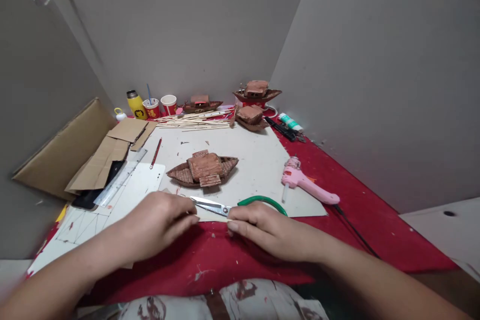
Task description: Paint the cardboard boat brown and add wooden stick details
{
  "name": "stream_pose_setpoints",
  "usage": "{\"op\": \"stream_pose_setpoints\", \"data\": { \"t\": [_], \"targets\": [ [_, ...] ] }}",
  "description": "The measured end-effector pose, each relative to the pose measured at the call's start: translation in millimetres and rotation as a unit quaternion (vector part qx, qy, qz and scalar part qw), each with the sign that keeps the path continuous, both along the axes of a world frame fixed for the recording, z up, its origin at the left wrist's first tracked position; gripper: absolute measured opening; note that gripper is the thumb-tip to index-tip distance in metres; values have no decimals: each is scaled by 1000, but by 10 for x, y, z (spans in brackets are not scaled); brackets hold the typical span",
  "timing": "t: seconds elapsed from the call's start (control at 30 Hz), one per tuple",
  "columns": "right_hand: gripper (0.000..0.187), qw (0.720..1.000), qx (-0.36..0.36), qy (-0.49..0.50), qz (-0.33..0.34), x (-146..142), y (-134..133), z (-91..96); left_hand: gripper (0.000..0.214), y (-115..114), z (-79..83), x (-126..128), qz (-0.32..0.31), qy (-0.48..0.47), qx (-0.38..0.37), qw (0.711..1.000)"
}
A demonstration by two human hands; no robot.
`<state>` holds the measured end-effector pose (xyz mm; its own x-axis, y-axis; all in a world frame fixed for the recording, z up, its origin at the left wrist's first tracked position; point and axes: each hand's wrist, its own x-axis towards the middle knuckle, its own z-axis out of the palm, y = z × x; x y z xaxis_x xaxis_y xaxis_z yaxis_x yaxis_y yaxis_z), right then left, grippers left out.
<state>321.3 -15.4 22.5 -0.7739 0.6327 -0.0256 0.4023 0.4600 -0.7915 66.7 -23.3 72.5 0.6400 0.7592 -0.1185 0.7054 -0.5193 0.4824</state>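
Observation:
Green-handled scissors point(225, 206) lie at the near edge of a grey card sheet point(258, 160), blades pointing left. My right hand point(262, 227) rests palm down over the handles, fingers curled together on them. My left hand point(159, 222) lies palm down just left of the blade tips, fingers together and touching the sheet's edge. Whether it holds anything is hidden. A brown cardboard model boat point(203, 169) sits on the sheet just beyond both hands.
A pink glue gun point(305, 185) lies on the red tablecloth at right. Cardboard pieces point(103, 157), a ruler point(116, 182) and a red pencil point(155, 152) are at left. Wooden sticks point(195, 120), cups, a yellow bottle point(135, 105) and more model boats point(257, 92) line the back.

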Motion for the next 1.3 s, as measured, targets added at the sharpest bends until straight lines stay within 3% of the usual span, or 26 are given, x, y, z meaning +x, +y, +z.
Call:
{"op": "stream_pose_setpoints", "data": {
  "t": [0.1,0.2,0.3,0.6,0.77,0.93,1.2,1.3],
  "targets": [
    [40,998,-34,43,-13,33,3,28,29,99,164,-217,63,-119,-165,977],
    [42,995,-65,71,-12,43,10,33,27,179,170,-357,77,-199,-315,925],
    [43,992,-89,90,-24,52,22,34,24,242,119,-412,82,-258,-383,883],
    [48,978,-159,123,-53,66,43,47,25,290,16,-309,112,-370,-400,831],
    [52,966,-225,120,-36,53,37,7,27,245,-67,-205,148,-403,-355,831],
    [46,932,-328,152,-10,29,2,-32,29,203,-63,-131,165,-407,-313,843],
    [42,904,-387,181,-14,-23,-44,-64,20,176,-118,-41,203,-424,-309,827],
    [40,886,-421,196,-3,-16,-12,-110,15,214,-169,-58,210,-418,-289,835]
  ]
}}
